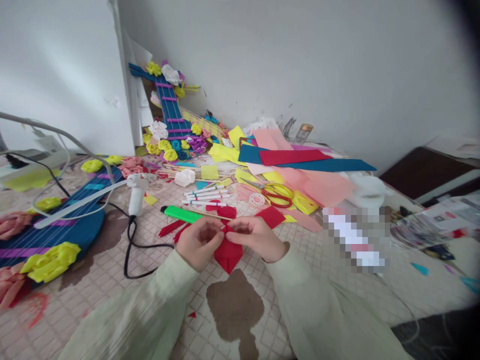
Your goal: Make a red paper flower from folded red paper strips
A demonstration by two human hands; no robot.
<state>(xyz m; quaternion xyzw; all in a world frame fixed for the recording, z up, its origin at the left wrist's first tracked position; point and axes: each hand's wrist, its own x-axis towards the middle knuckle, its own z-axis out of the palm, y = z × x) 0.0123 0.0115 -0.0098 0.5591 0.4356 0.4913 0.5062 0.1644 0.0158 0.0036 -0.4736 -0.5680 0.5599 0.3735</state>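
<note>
Left hand (198, 243) and right hand (255, 238) are both closed in a pinch grip on the upper edge of the red folded paper (228, 256). The paper is held between them, just above the tiled surface (157, 295). A green marker (182, 214) lies just beyond the hands.

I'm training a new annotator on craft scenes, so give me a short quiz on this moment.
1. True or false: the left hand and the right hand both pinch the red folded paper.
2. What colour is the thick marker lying nearest the left hand? A) green B) black C) orange
3. Fill in: the white glue gun lies to the person's own ___ of both hands.

Key: 1 true; 2 A; 3 left.
</note>
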